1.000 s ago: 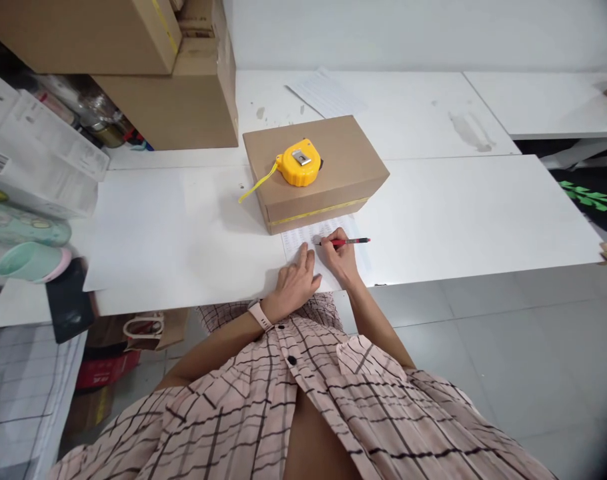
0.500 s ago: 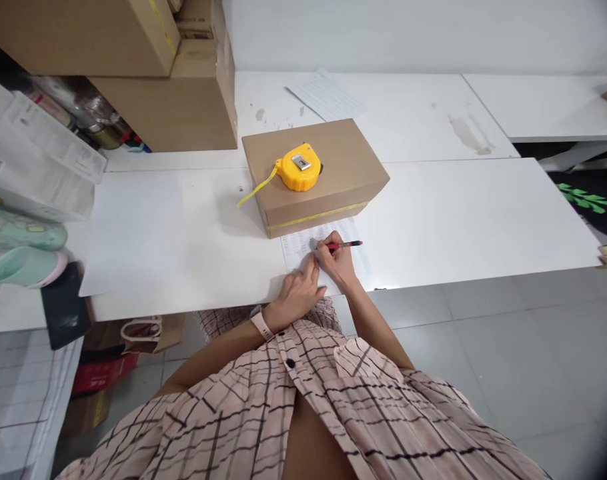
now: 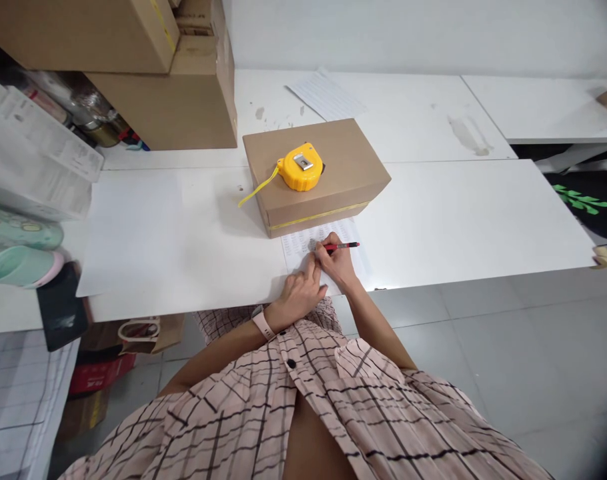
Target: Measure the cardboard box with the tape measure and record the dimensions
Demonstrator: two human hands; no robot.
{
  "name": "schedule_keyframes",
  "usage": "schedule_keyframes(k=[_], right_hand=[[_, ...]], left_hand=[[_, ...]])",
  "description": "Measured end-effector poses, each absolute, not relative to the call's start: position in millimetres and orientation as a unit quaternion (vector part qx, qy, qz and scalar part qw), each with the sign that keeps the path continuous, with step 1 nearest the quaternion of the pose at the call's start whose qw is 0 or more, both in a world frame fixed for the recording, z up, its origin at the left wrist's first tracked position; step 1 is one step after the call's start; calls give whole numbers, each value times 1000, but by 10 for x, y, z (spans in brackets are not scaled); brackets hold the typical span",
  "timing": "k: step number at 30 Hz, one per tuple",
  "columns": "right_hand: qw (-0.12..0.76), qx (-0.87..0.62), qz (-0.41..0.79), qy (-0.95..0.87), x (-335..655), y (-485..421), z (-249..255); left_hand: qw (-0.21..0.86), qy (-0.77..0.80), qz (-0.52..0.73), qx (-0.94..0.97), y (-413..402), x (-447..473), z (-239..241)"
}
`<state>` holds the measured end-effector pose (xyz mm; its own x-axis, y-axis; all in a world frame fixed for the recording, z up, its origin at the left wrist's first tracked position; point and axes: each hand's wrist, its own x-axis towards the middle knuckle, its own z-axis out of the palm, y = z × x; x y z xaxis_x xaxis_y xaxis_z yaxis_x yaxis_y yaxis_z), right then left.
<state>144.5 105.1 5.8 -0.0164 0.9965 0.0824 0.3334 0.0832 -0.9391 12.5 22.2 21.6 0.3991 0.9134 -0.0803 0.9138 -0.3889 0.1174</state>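
Note:
A red and black pen (image 3: 344, 246) is gripped in my right hand (image 3: 337, 263), its writing end low over a printed sheet of paper (image 3: 296, 247). My left hand (image 3: 301, 291) lies flat on the lower part of that sheet, fingers stretched forward and close to the right hand. Just beyond the sheet stands a closed cardboard box (image 3: 346, 150) with yellow tape along its side; it covers the sheet's far edge. On the box rests a yellow tape measure (image 3: 302, 168) with a yellow wrist strap.
Larger cardboard boxes (image 3: 183, 100) are stacked at the back left. A blank white sheet (image 3: 133, 233), a dark phone (image 3: 63, 310) and a mint cup (image 3: 21, 267) lie to the left. Another printed paper (image 3: 326, 97) is behind the box. The white table (image 3: 458, 220) ends at its front edge.
The right hand and pen have shifted very slightly to the left over the sheet. The left hand, box and tape measure keep their places; the view has moved a little.

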Motion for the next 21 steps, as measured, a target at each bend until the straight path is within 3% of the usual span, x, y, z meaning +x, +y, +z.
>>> schedule_keyframes(k=[21], right_hand=[[443,-560,381,-587,1437,1045,68]], left_hand=[[81,548,-3,832,232,138,357]])
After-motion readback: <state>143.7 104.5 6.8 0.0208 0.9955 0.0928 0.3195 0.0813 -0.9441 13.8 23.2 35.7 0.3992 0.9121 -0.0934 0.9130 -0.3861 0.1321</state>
